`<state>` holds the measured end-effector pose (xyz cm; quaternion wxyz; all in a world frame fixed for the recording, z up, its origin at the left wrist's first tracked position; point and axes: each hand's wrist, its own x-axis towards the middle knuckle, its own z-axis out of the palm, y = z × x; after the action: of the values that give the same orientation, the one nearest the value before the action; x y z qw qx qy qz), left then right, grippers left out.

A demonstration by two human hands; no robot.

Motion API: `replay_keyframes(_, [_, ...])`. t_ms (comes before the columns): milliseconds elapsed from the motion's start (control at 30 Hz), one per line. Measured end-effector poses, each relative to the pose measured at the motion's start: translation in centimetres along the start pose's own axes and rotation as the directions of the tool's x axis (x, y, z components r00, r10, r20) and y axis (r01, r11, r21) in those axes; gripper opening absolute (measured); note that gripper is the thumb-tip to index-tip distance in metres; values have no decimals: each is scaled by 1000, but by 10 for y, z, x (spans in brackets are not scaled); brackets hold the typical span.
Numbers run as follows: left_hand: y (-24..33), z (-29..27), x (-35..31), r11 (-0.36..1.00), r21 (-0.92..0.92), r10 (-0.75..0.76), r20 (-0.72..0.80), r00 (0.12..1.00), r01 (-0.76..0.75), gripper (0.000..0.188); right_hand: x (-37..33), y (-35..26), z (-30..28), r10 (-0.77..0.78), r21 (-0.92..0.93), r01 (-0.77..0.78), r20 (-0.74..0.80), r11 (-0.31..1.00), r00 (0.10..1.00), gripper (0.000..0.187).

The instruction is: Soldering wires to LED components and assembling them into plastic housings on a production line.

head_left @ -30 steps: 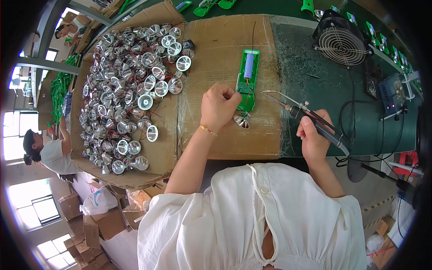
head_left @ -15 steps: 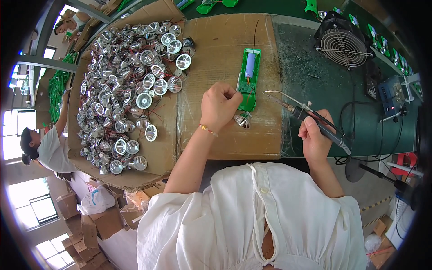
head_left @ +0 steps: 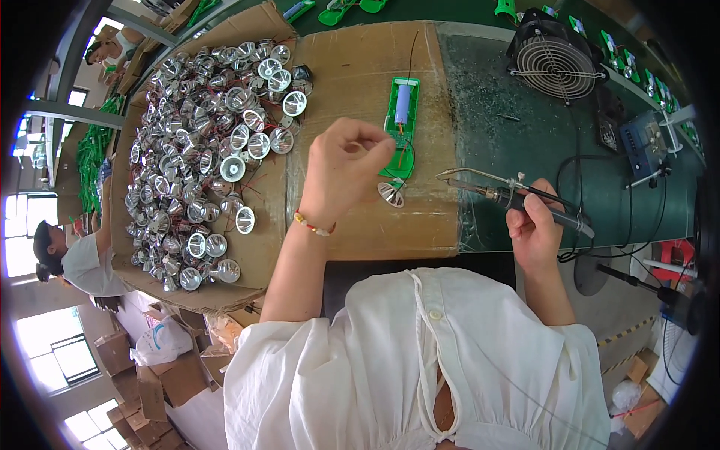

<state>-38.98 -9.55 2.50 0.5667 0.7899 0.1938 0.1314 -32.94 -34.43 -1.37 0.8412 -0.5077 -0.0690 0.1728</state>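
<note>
A green plastic casing lies lengthwise on the cardboard sheet, with a purple cylindrical battery in its far half and thin wires around its middle. A silver reflector cup rests by the casing's near end, wires running to it. My left hand hovers at the casing's left side, thumb and forefinger pinched; whatever is between them is too small to make out. In my right hand is a soldering iron with a thin metal feed tube above it. Its tip points left toward the casing, apart from it.
On the left stands a cardboard box heaped with silver reflector cups. A black fan and a blue control box with cables occupy the right side of the green table. Other people work at far left.
My left hand has lifted and drawn slightly left, its fingertips still near the casing. The soldering iron has come a little nearer my body and right. The whole view has shifted slightly.
</note>
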Motion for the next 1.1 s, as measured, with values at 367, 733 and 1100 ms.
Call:
replay_keyframes(367, [3,4,-10,945,-202,-83,610,788,256,11,-6,-6,-1,179,123,-190,100,974,979,13])
replay_keyframes(733, [-4,-1,-10,883,-330,0,711,703,334,13,-8,-3,-4,205,200,-249,218,948,954,11])
replay_keyframes(1100, [-9,-2,-10,888,-317,4,728,686,332,13,-10,-3,1,215,195,-259,222,946,951,11])
